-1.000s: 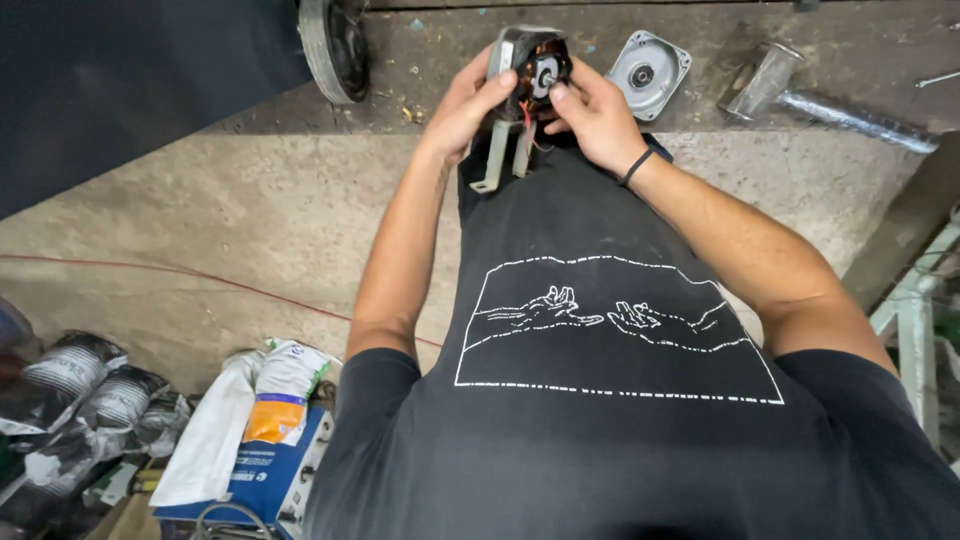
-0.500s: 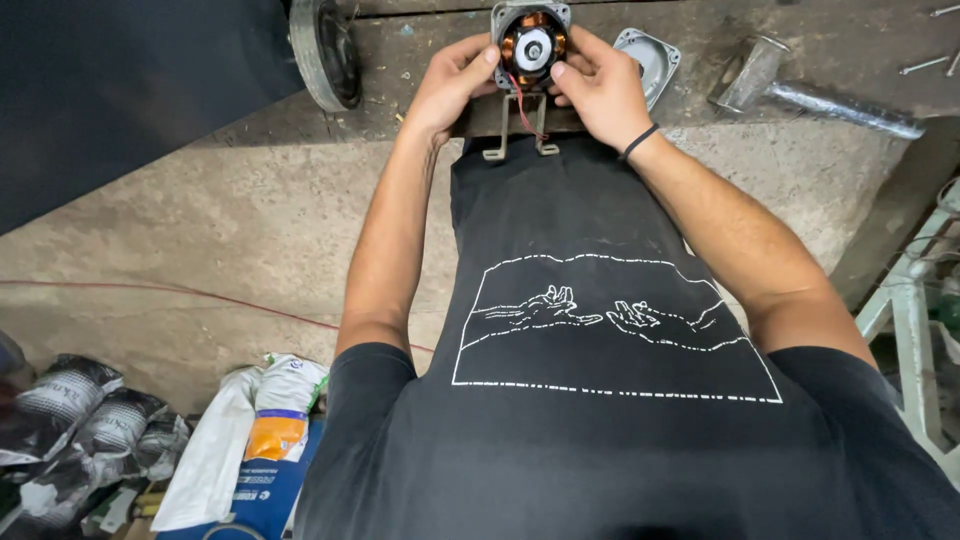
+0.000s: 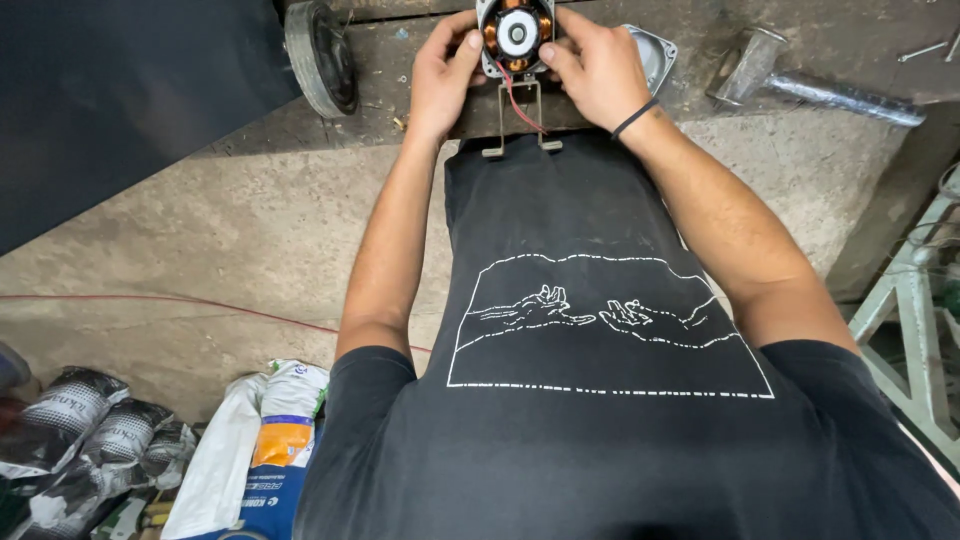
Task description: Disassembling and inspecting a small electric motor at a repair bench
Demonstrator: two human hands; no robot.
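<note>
A small electric motor with copper windings, a white centre and a metal bracket hanging below it is held between both hands at the top of the view, over the edge of a dark workbench. My left hand grips its left side. My right hand, with a black band on the wrist, grips its right side. A red wire runs down from the motor along the bracket.
A round metal motor cover lies on the bench right of my right hand. A hammer lies further right. A dark wheel leans at the bench's left. Bags and packets sit on the concrete floor lower left. A pale metal frame stands at right.
Both hands have carried the motor further away toward the bench, and it has turned so its open face with windings shows squarely.
</note>
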